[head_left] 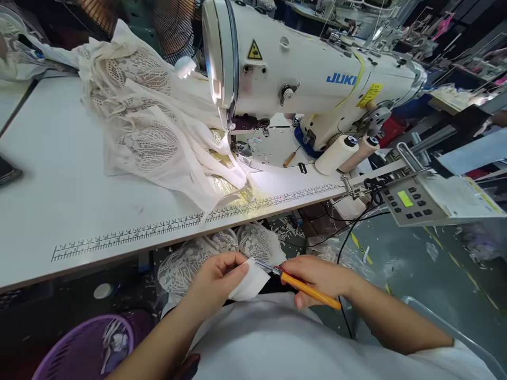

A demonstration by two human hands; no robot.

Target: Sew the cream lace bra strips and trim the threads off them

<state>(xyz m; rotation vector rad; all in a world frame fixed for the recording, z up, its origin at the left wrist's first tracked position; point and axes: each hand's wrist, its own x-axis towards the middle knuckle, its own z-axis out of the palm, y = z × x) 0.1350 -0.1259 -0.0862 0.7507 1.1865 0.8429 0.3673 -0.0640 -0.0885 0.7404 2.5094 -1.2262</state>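
Note:
My left hand [217,277] is closed, with thumb and forefinger pinching the edge of a white fabric piece [253,282] over my lap. White lace cups [259,243] hang beside that hand, below the table edge. In my right hand [317,274] is an orange-handled tool [311,291] with a slim metal blade, whose tip meets the fabric by my left fingertips. Its exact kind is hard to make out. On the table, a heap of white lace garments [146,132] lies against the needle area of a sewing machine [277,63].
A printed ruler [158,228] runs along the front edge of the white table [59,174]. Two thread cones [336,154] and a control panel [412,200] stand at the right. A purple basket [79,343] sits low at left. Fans [174,26] are behind the table.

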